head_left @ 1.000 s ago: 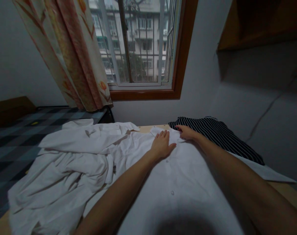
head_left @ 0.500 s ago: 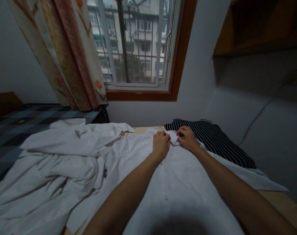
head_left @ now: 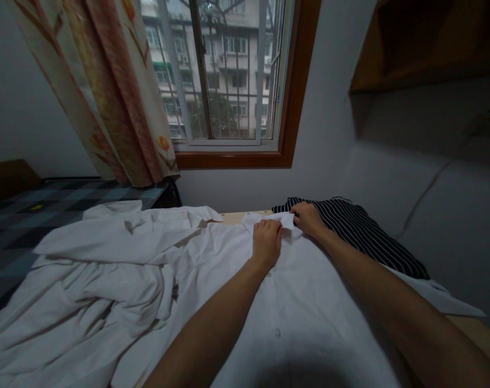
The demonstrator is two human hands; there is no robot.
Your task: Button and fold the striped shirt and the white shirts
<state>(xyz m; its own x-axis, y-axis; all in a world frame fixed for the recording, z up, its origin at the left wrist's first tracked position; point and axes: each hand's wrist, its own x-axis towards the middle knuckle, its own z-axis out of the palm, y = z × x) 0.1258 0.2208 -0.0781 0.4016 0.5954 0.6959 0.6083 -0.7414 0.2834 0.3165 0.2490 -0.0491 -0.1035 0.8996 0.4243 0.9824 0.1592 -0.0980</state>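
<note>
A white button-up shirt (head_left: 309,291) lies spread front side up on a wooden table, its collar (head_left: 286,220) pointing toward the window. My left hand (head_left: 267,240) is at the left side of the neck opening, fingers curled down onto the cloth and closed. With thumb and fingers pinched together, my right hand (head_left: 307,216) grips the right part of the collar and holds it slightly raised. Small buttons run down the shirt's front between my forearms. What lies under my left fingers is partly hidden.
More white garments (head_left: 119,285) lie rumpled in a heap to the left. A black striped cloth (head_left: 350,229) is folded at the back right. Beyond the heap is a bed with a checked cover (head_left: 11,226). A wooden shelf (head_left: 422,70) juts from the right wall; a curtain (head_left: 119,97) hangs beside the window.
My right hand has moved slightly up and away, lifting the collar's right point, which lay folded down before. The left hand stays almost in place.
</note>
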